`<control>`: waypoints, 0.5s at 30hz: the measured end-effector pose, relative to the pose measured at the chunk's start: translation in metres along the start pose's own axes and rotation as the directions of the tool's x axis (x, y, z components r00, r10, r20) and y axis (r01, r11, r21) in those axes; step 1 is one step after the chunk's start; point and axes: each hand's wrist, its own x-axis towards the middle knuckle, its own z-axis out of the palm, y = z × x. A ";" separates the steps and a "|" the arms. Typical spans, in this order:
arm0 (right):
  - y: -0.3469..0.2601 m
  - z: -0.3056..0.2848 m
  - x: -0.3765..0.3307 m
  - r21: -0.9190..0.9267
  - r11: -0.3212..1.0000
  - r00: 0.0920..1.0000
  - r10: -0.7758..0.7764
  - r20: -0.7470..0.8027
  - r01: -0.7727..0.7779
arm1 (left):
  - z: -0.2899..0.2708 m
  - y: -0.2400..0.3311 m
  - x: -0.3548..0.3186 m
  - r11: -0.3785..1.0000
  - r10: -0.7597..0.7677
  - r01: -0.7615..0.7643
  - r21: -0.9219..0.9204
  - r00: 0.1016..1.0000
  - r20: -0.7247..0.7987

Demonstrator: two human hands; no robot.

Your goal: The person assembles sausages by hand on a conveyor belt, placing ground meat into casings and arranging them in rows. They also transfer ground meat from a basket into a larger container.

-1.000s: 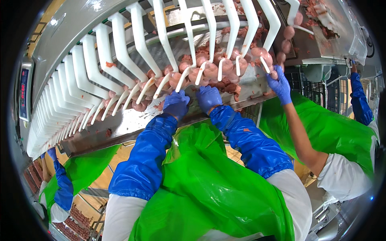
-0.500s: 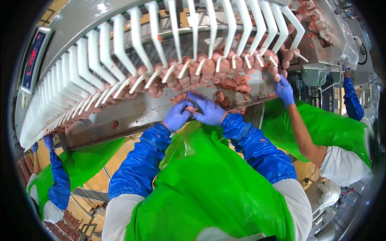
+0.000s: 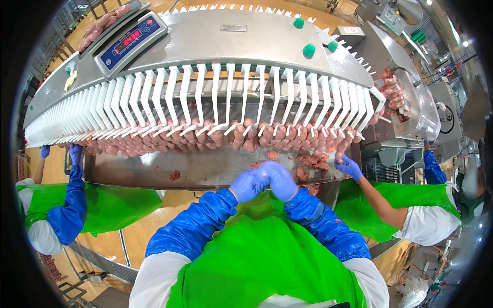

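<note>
My left hand (image 3: 248,185) and my right hand (image 3: 281,180), both in blue-violet gloves, meet over the near edge of a metal trough (image 3: 210,177). Their fingers are curled together, and whatever lies between them is hidden; the right hand is slightly blurred. Just beyond, linked raw sausages (image 3: 251,137) hang in a long row from white hooks (image 3: 215,95). Loose scraps of raw meat (image 3: 313,162) lie in the trough to the right of my hands, and a smaller scrap (image 3: 174,175) lies to the left.
A co-worker's gloved hand (image 3: 349,167) touches the sausages at the right end; another's hand (image 3: 75,153) is at the left end. Behind the hooks is a steel housing with a scale (image 3: 131,43) and sausages (image 3: 105,25) on it. More meat (image 3: 393,92) lies at the far right.
The view has tilted up, showing more of the housing and scale. My hands have come closer together, and the pinkish piece seen at my left fingers is now hidden.
</note>
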 end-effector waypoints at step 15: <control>-0.310 -0.027 0.141 -0.232 0.722 0.731 -0.680 -0.062 0.652 | -0.026 -0.087 -0.041 0.791 -0.122 0.194 0.580 0.979 -0.161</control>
